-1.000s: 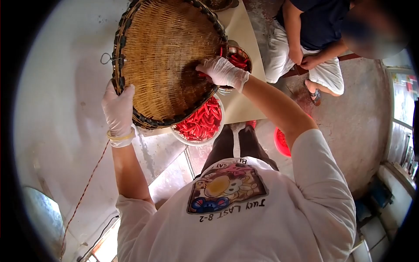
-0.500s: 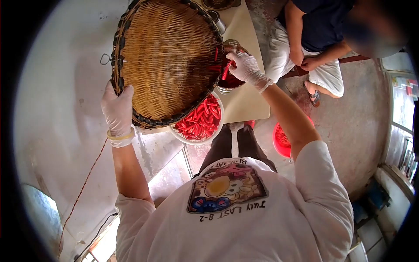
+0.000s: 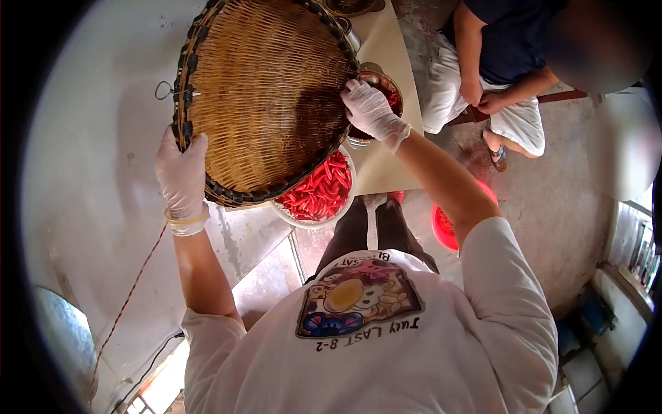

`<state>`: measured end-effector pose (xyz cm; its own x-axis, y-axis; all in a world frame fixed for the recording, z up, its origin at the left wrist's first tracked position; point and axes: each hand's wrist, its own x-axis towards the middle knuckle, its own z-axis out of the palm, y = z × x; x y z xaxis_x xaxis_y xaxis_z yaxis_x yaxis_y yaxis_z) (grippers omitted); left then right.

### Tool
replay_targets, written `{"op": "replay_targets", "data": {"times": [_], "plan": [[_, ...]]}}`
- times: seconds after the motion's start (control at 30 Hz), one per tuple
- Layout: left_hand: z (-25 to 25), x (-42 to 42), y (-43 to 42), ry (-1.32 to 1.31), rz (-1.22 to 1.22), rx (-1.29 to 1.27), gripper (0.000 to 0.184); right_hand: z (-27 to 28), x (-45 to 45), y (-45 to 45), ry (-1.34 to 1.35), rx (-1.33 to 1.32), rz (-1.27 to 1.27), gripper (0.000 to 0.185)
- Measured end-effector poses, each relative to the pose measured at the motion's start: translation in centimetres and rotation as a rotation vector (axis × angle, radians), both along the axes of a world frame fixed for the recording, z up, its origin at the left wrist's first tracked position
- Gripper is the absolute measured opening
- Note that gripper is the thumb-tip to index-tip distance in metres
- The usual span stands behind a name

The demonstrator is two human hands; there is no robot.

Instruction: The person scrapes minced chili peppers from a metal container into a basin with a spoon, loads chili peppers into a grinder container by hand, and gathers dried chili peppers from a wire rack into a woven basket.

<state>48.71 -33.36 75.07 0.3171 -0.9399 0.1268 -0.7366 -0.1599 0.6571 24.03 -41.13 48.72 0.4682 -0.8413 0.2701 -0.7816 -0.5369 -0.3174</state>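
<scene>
One basket [image 3: 269, 90] held tilted at a bowl's edge

The printed white shirt [image 3: 441, 366] is nearest, its short sleeves leaving both forearms bare. Past it, the gloved left hand [image 3: 182, 172] grips the basket's near edge, thumb along the rim; that hold probably keeps the woven inside turned toward the person. The gloved right hand [image 3: 372, 110] has its fingers curled at the basket's right edge; whether anything is pinched in them, I cannot tell. A dark patch, perhaps shade, lies on the weave near that hand.

Partly hidden behind the right hand is the bowl [image 3: 398, 88], with red pieces inside, likely set close to shorten the reach from the basket. A white tub [image 3: 305, 225] of red peppers [image 3: 321, 190] shows just past the basket's lower edge, also handy; what bears it is hidden. The bowl rests on a pale table [image 3: 389, 162].

Beyond the right forearm, a red basin [image 3: 445, 239] sits on the floor, away from the table. Another person sits farther off, hands [image 3: 483, 100] near the lap.
</scene>
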Motion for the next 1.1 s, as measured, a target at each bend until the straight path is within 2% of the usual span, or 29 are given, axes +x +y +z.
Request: {"op": "replay_targets", "data": {"times": [0.17,0.23,0.4,0.47,0.63,0.77,0.8,0.93,1.03,1.1], "plan": [[0.0,0.8,0.2,0.039,0.039,-0.011,0.025,-1.1,-2.7,-0.2,-0.169,-0.239,-0.061,0.015],[0.1,1.3,0.4,-0.001,0.055,-0.006,0.025,-1.0,-3.6,0.2,0.068,0.162,-0.113,0.017],[0.7,2.9,0.5,-0.123,0.072,-0.004,0.029,-2.1,-6.1,0.6,-0.248,0.222,-0.206,0.015],[0.7,4.5,0.7,-0.001,0.133,-0.014,0.03,-3.8,-7.2,0.4,-0.322,0.196,-0.243,0.016],[-0.4,10.5,1.0,0.387,0.21,-0.059,0.034,-3.5,-8.0,1.9,-0.285,0.294,-0.254,0.019],[-4.8,20.3,1.8,0.564,0.331,0.009,0.04,-2.5,-6.8,3.1,-0.363,0.324,-0.206,0.02],[-4.5,18.7,2.0,0.615,0.357,-0.051,0.04,-2.1,-6.4,3.7,-0.417,0.313,-0.198,0.02],[-8.6,22.7,2.1,0.958,0.513,-0.06,0.036,-4.4,-4.9,6.1,-0.613,0.292,-0.187,0.014],[-9.8,22.7,1.6,1.058,0.613,-0.101,0.031,-3.9,-4.1,8.6,-0.541,0.404,-0.174,0.012],[-11.6,24.8,1.4,1.192,0.543,-0.129,0.029,-3.3,-3.2,10.1,-0.493,0.44,-0.158,0.01]]}}
